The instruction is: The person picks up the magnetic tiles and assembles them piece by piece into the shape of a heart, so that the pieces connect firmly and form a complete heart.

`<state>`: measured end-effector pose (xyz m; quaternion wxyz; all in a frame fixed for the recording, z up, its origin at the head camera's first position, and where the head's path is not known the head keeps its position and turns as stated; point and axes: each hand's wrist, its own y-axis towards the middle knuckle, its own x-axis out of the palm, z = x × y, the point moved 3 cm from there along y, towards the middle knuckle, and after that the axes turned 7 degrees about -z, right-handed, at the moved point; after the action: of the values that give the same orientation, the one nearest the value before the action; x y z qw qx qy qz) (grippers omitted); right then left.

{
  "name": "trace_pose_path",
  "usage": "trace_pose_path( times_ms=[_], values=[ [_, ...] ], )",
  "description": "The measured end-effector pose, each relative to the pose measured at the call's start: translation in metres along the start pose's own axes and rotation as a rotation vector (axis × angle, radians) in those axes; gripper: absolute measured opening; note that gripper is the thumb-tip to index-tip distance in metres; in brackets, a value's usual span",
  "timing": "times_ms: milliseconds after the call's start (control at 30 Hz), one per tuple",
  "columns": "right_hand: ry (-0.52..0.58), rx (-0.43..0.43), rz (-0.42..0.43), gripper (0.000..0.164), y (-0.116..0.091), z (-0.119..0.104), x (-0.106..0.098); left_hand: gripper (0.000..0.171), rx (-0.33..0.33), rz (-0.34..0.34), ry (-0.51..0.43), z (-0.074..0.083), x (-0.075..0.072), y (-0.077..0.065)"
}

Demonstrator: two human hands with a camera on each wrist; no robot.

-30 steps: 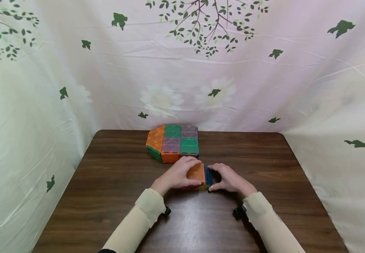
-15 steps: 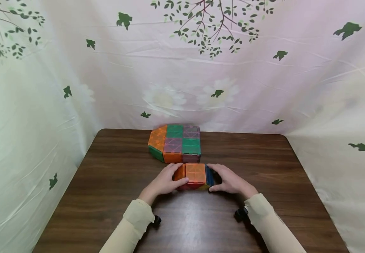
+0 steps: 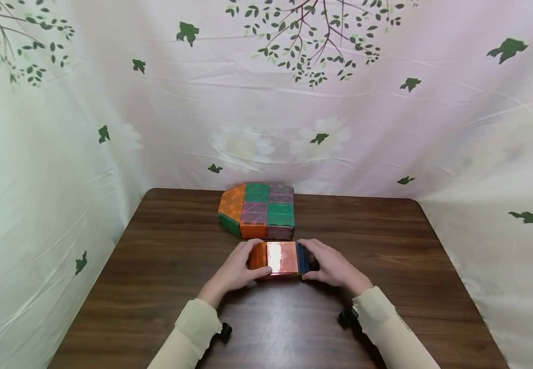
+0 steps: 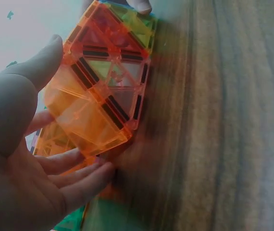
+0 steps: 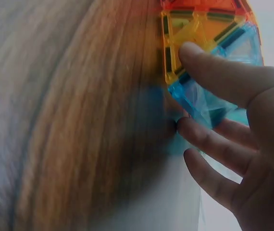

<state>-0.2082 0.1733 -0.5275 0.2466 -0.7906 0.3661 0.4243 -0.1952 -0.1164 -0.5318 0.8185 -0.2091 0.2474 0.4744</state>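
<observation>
A low block of translucent magnetic tiles (image 3: 283,259) lies lengthwise between the two hands, orange on top with sloping ends. My left hand (image 3: 235,267) holds its left end, thumb along the near top edge and fingers behind the orange slanted tile (image 4: 86,120). At the other end, my right hand (image 3: 334,265) grips around the blue slanted tile (image 5: 202,103). Its thumb presses the yellow triangular tile (image 5: 175,31) on the near side. Red triangular tiles (image 4: 113,29) show along that same face, with dark magnet strips in their frames.
Just behind stands a larger finished-looking magnetic tile structure (image 3: 254,211) with green, purple and orange top squares and an angled left end. Both rest on a dark wooden table (image 3: 179,251). A printed white curtain (image 3: 266,107) hangs along the back and sides.
My left hand has slid from over the orange top to the block's left end. The block has shifted slightly left, and its top now catches a bright glare. My right hand keeps its grip.
</observation>
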Motion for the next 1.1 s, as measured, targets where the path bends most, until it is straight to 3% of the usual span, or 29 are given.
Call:
trace_pose_path(
  times_ms=[233,500,667,867,1100],
  values=[
    [0.118,-0.038,0.035,0.093,0.0,-0.008,0.012,0.084,0.024,0.065,-0.112,-0.007,0.004,-0.011],
    [0.229,-0.044,0.068,0.079,-0.006,-0.015,0.02,0.091,0.094,0.129,-0.113,-0.015,0.007,-0.023],
    [0.204,-0.068,0.116,0.069,-0.006,-0.023,0.018,0.091,0.18,0.194,-0.068,-0.016,0.005,-0.026],
    [0.076,-0.06,0.15,0.081,-0.003,-0.028,0.017,0.093,0.239,0.248,0.006,-0.018,0.003,-0.024],
    [0.059,0.044,0.129,0.104,0.002,-0.027,0.02,0.104,0.166,0.218,-0.016,-0.023,0.002,-0.023]
  ],
)
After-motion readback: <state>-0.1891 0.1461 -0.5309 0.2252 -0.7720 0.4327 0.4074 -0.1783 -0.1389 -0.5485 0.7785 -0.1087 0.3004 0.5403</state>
